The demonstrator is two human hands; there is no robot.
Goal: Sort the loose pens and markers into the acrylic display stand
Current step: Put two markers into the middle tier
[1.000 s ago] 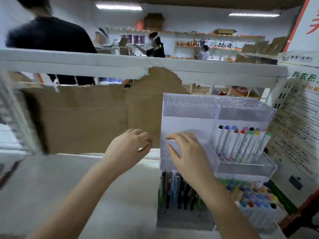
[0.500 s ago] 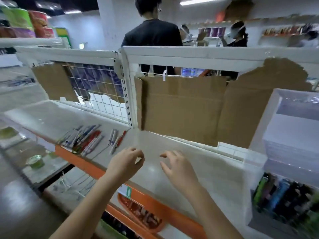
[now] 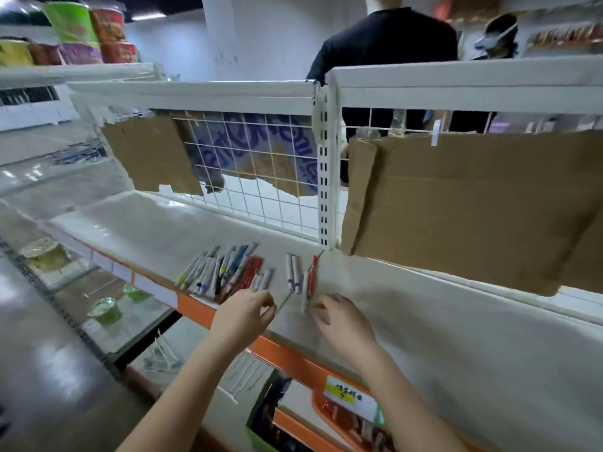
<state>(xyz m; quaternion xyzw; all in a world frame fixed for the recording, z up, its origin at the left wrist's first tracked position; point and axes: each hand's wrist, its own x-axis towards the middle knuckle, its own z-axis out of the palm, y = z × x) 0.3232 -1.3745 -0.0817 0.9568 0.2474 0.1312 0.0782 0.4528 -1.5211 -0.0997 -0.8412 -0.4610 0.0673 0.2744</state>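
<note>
At frame centre, left hand (image 3: 243,313) pinches 1 thin pen (image 3: 284,301); right hand (image 3: 342,321), fingers loosely spread, should gather the nearby white pen (image 3: 305,293) fully before lifting

There is just one camera, and it sits on the person's head. It looks forward and down, so both arms stretch out from the bottom edge into the middle of the picture. The white shelf (image 3: 440,337) is close below and runs from the lower right up to the left. The left hand (image 3: 241,316) and right hand (image 3: 342,321) show near the middle, close to the camera. The lens is very wide, so straight rails look bent. Over the top rail (image 3: 456,83) the camera sees far into the shop, where a person in black (image 3: 385,44) stands. The edges look blurry.
</note>
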